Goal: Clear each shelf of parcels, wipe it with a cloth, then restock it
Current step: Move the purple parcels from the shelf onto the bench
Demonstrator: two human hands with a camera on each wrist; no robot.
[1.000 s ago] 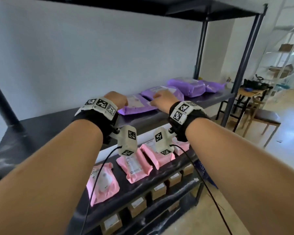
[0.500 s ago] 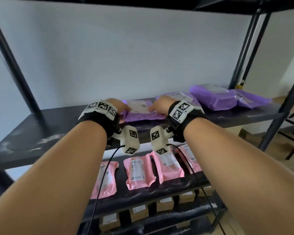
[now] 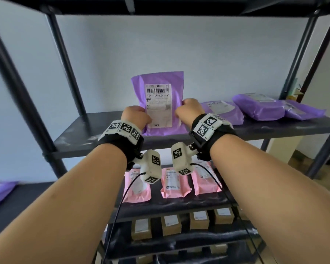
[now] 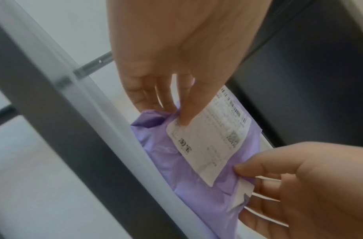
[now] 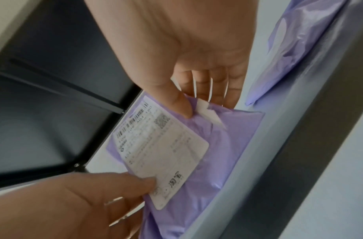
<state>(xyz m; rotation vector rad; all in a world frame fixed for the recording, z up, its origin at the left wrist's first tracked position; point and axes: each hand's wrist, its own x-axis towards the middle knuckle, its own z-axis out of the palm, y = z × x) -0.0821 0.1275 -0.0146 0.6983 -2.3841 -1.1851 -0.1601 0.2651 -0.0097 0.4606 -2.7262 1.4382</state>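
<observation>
between the left hand [image 3: 134,116] and right hand [image 3: 189,110], both pinching its edges, the purple parcel [image 3: 160,100] is standing upright on the shelf [image 3: 84,134]; clearing seems underway, so lifting it away is coming next.

"109-109-A04-180" under a barcode, and "淘宝", on the white label [image 3: 159,105] of the upright purple parcel [image 3: 160,80].

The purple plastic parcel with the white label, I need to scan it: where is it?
Head view, centre: purple plastic parcel stands upright on the dark shelf, pinched between left hand and right hand.
</observation>
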